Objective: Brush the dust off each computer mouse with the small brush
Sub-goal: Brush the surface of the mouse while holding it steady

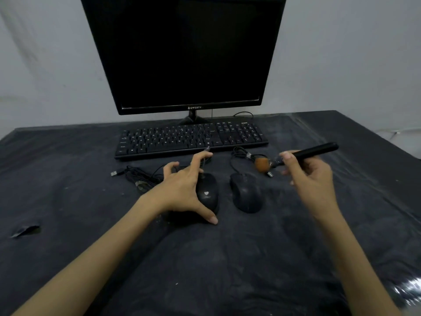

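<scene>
Two black computer mice lie side by side before the keyboard (191, 140) on my dark-covered table (68, 179): my left hand (182, 188) spreads open-fingered over the left mouse (208, 192). My right hand (312, 179) grips the small brush (296, 156), its tan bristles hovering just beyond the dusty right mouse (247, 192).

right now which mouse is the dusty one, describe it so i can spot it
Start at the black keyboard below the monitor; two black mice lie in front of it. Take the right mouse, free of any hand, under the brush. It looks grey with dust, while the left mouse is glossy with a white logo.
</scene>
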Demonstrator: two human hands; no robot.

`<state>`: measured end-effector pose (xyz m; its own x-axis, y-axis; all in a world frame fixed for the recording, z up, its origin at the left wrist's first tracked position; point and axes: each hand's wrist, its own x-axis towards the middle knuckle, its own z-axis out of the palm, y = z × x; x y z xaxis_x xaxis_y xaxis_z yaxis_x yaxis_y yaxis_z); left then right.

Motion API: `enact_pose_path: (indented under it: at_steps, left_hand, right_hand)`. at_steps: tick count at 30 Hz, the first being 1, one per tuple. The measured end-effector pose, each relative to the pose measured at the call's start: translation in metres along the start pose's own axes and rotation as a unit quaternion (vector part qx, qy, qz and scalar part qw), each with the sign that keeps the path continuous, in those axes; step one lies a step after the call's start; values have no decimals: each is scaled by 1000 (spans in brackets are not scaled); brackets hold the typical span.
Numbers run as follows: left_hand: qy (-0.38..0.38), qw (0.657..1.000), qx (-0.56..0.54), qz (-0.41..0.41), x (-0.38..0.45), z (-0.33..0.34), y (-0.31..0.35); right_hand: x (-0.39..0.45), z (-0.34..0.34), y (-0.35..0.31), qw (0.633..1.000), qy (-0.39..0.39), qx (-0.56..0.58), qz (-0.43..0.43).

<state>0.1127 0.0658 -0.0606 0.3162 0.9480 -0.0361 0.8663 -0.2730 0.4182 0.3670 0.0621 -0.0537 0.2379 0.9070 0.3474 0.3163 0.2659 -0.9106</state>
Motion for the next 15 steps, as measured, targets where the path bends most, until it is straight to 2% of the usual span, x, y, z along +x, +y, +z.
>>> enact_pose_path:
  at_steps: [4,7,11,15]
  left_hand:
    - [-25,999,34,-19,2,0,4]
    - [-23,998,55,-14,1,0,11]
    - [-7,1000,-1,17,12,6,32]
    - [-42,998,-31,18,29,15,47]
  right_hand:
    - [-3,-4,13,999,22,-24,26]
    - [-4,-7,18,996,25,-82,31]
    - [-13,2,19,991,-5,-124,48]
    - [-22,8,20,993,-33,-106,45]
